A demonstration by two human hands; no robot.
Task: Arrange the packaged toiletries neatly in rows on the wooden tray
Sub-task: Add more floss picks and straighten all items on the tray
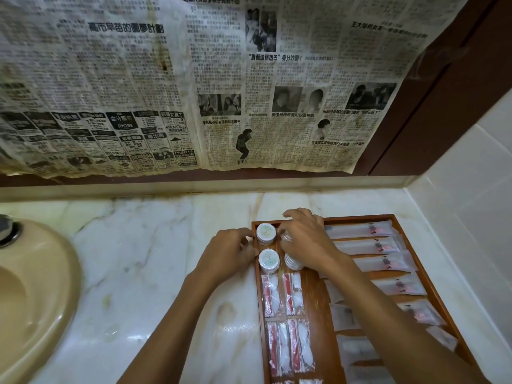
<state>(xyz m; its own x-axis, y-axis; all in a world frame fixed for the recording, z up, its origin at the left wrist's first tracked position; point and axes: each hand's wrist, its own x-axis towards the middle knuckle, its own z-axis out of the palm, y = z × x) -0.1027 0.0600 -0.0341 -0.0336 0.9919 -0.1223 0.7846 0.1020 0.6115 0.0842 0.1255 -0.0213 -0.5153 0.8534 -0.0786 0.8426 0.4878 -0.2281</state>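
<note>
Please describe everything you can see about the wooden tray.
The wooden tray is a shallow reddish-brown rectangle with a raised rim. It lies flat on the marble counter, near the tiled corner. Inside, round white containers stand at its far left, small red-and-white packets lie below them, and long clear sachets fill the right side. The right hand reaches over it; the left hand is at its left edge.

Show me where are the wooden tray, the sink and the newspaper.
wooden tray (399,217), head view, far rim
sink (41,286), head view, beige bowl
newspaper (124,79), head view, left page
</note>
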